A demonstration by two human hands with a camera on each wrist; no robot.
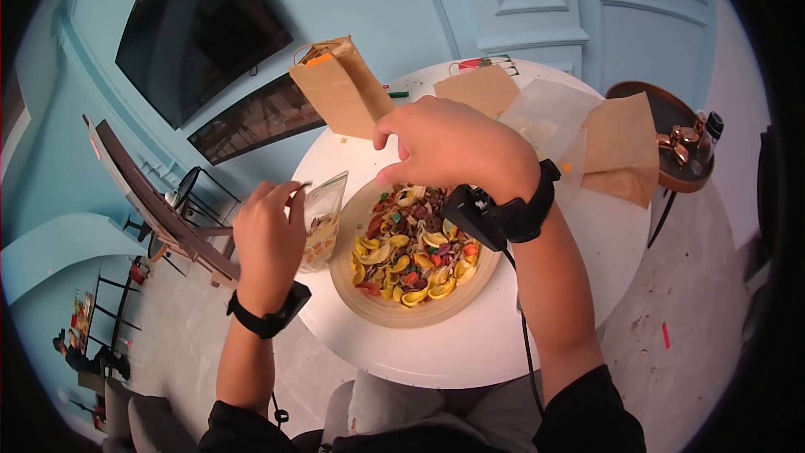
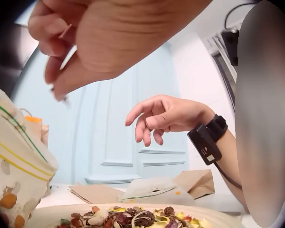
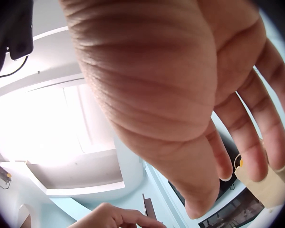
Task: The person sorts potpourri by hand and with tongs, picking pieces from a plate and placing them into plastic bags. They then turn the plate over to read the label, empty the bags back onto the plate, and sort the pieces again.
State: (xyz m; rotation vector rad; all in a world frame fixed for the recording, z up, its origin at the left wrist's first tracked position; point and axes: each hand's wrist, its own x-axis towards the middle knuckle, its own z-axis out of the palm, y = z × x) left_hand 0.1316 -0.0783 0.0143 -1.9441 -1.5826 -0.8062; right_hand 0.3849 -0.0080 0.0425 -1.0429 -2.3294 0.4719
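Observation:
A wide pale bowl (image 1: 411,320) on the white table holds a potpourri mix (image 1: 407,256) of yellow curled petals, dark cones and red and green bits. Left of the bowl stands a clear zip bag (image 1: 321,239) with orange spots and some pieces inside. At the bag's open top, my left hand (image 1: 268,231) pinches a small dark dried piece (image 1: 302,185) between thumb and finger; its kind is too small to make out. Over the bowl's far side hovers my right hand (image 1: 457,138), fingers loosely bent and holding nothing, as the left wrist view also shows.
Behind the bowl stands a brown paper bag (image 1: 340,88). Flat brown paper (image 1: 478,91), a translucent bag (image 1: 549,113) and a folded paper bag (image 1: 620,147) lie on the table's far right. A dark side tray (image 1: 654,105) holds copper-coloured items and a bottle.

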